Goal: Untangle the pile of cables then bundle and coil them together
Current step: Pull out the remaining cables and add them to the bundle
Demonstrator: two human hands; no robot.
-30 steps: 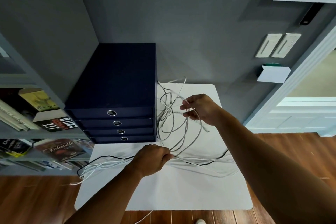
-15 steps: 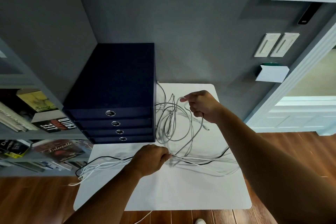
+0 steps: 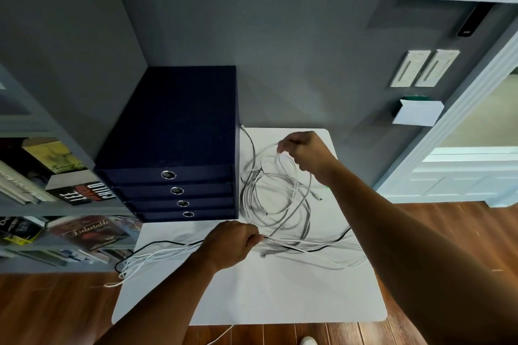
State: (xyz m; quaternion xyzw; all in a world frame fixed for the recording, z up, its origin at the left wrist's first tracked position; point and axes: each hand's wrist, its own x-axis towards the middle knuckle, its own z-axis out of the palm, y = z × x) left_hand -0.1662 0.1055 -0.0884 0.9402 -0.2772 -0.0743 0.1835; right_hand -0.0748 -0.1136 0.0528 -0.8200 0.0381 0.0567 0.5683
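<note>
Left grip (image 3: 232,244) clamped round a flat bundle of white and black cables (image 3: 283,242) on the white counter (image 3: 280,294), strands trailing out either side, right grip (image 3: 305,154) pinching a strand of the tangled loops (image 3: 309,185) beyond, beside the navy drawer box (image 3: 179,131)

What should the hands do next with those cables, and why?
Probably raise the right hand, drawing its pinched strand out of the loose loops; the left hand grips the straightened bundle on the table.
</note>
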